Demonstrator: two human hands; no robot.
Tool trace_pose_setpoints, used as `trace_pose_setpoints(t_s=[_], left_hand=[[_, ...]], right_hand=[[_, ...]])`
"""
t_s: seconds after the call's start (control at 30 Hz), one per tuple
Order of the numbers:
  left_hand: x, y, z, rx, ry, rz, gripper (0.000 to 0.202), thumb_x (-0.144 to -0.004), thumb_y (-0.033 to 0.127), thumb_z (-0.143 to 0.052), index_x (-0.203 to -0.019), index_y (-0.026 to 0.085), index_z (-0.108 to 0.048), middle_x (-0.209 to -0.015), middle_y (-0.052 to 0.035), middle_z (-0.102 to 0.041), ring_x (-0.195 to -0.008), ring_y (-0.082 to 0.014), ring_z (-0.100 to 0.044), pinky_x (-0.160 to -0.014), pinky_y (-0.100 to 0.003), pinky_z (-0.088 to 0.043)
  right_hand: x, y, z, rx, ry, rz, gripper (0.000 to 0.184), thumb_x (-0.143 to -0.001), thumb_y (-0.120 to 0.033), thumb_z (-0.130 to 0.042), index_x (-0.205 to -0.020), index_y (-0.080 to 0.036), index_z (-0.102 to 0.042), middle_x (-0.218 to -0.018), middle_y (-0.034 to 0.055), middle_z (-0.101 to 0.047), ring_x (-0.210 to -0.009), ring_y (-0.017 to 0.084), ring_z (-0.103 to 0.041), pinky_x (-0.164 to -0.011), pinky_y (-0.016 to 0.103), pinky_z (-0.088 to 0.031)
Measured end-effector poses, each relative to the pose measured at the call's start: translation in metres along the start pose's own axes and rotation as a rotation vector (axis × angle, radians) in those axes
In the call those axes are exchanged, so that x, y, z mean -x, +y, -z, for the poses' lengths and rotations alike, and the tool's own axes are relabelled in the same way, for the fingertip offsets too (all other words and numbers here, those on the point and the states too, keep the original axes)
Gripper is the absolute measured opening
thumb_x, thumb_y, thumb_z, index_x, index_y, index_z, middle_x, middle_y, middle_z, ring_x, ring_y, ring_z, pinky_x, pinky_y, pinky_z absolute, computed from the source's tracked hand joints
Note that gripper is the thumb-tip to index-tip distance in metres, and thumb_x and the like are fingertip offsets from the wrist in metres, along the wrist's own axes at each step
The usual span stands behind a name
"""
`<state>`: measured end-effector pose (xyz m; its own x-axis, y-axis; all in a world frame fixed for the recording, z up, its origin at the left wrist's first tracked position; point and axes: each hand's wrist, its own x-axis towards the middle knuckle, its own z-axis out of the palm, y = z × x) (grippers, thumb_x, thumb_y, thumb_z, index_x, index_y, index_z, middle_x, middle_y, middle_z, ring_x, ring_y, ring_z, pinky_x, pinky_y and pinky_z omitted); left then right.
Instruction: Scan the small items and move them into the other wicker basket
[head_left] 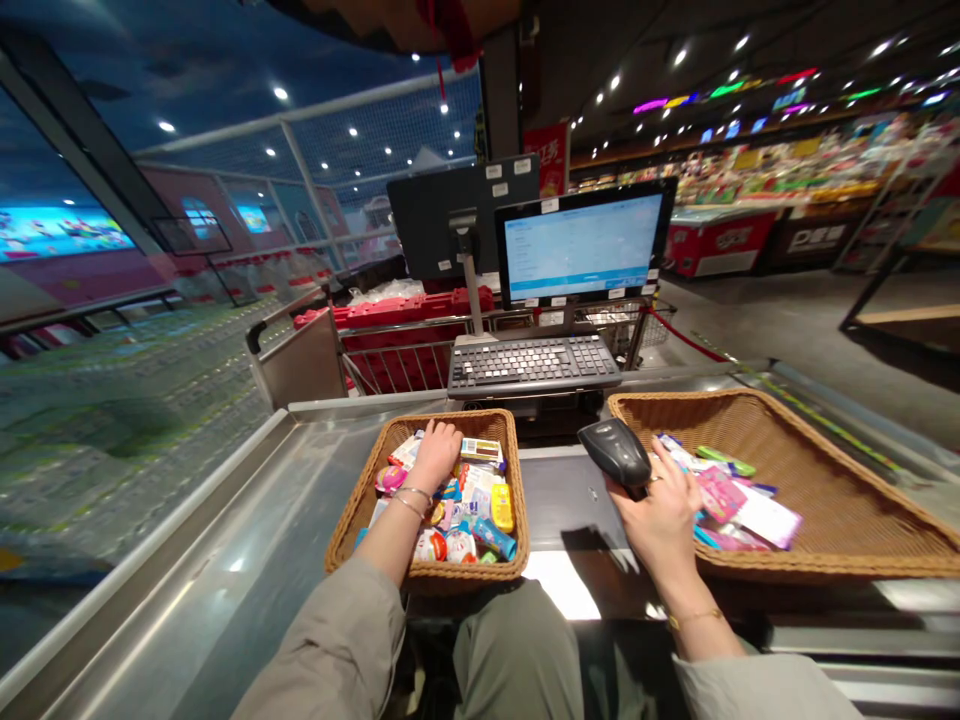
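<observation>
My left hand (pixel 439 455) reaches into the smaller wicker basket (pixel 341 535), over a pile of small packaged goods. Its fingers curl down among the packets, and whatever lies between them is hidden. A white-and-orange packet (pixel 406 450) lies just left of the fingers. Around it are a boxed packet with a barcode (pixel 481 450), a yellow pack (pixel 502 508) and a blue tube (pixel 493 538). My right hand (pixel 664 515) is wrapped round a black barcode scanner (pixel 616 452), held at the left side of the larger wicker basket (pixel 840 470). Inside that basket lie a pink packet (pixel 720 494) and a white one (pixel 766 516).
Behind the baskets stand a black keyboard (pixel 534 363) and a lit monitor (pixel 585 245); another screen (pixel 420 225) faces away. The metal counter (pixel 300 500) has a raised left edge. A shopping cart with red crates (pixel 409 305) is beyond. My knees are under the counter.
</observation>
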<state>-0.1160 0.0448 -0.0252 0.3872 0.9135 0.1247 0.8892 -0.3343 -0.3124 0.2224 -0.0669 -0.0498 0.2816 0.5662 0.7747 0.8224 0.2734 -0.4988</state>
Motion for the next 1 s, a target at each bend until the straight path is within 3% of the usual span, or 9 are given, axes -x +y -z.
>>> trace_pose_setpoints(t_s=[0.3,0.47,0.57,0.87,1.0], left_hand=[[0.013,-0.003,0.013,0.021,0.201,0.04,0.038,-0.099,0.009,-0.046,-0.134,0.011,-0.058,-0.124,-0.0146,-0.069,-0.119,-0.0264,-0.061,-0.119,-0.048,-0.037],[0.016,0.002,0.021,0.048,0.481,0.026,0.041,-0.097,0.005,-0.045,-0.137,0.01,-0.057,-0.124,-0.0157,-0.07,-0.114,-0.0257,-0.064,-0.116,-0.049,-0.044],[0.013,0.01,0.026,0.074,0.59,-0.025,0.043,-0.097,0.005,-0.045,-0.138,0.011,-0.057,-0.122,-0.0156,-0.07,-0.114,-0.0244,-0.065,-0.114,-0.047,-0.048],[0.001,0.05,0.046,0.089,0.706,-0.102,0.04,-0.102,0.008,-0.044,-0.14,0.01,-0.056,-0.119,-0.0139,-0.072,-0.113,-0.0223,-0.066,-0.114,-0.044,-0.05],[-0.002,0.065,0.052,0.084,0.695,-0.107,0.043,-0.102,0.006,-0.041,-0.142,0.01,-0.055,-0.124,-0.014,-0.071,-0.115,-0.0219,-0.066,-0.115,-0.043,-0.05]], right_hand=[[0.002,-0.001,0.0,0.017,-0.017,0.033,0.029,-0.089,-0.041,-0.06,-0.107,-0.019,-0.068,-0.114,0.0141,-0.075,-0.132,0.036,-0.058,-0.116,0.065,-0.029],[0.002,-0.002,0.001,0.022,-0.004,0.074,0.027,-0.089,-0.039,-0.06,-0.105,-0.019,-0.068,-0.114,0.0139,-0.075,-0.133,0.036,-0.057,-0.117,0.065,-0.028],[0.002,-0.001,0.001,0.021,-0.001,0.095,0.027,-0.089,-0.039,-0.061,-0.105,-0.019,-0.068,-0.115,0.0141,-0.075,-0.132,0.037,-0.058,-0.116,0.066,-0.028],[0.001,-0.007,0.006,0.028,-0.016,0.168,0.023,-0.088,-0.034,-0.062,-0.105,-0.02,-0.069,-0.119,0.0129,-0.074,-0.136,0.037,-0.055,-0.116,0.067,-0.027],[-0.002,-0.011,0.009,0.044,-0.014,0.198,0.022,-0.086,-0.031,-0.063,-0.104,-0.021,-0.069,-0.119,0.0123,-0.075,-0.138,0.038,-0.053,-0.117,0.068,-0.024]])
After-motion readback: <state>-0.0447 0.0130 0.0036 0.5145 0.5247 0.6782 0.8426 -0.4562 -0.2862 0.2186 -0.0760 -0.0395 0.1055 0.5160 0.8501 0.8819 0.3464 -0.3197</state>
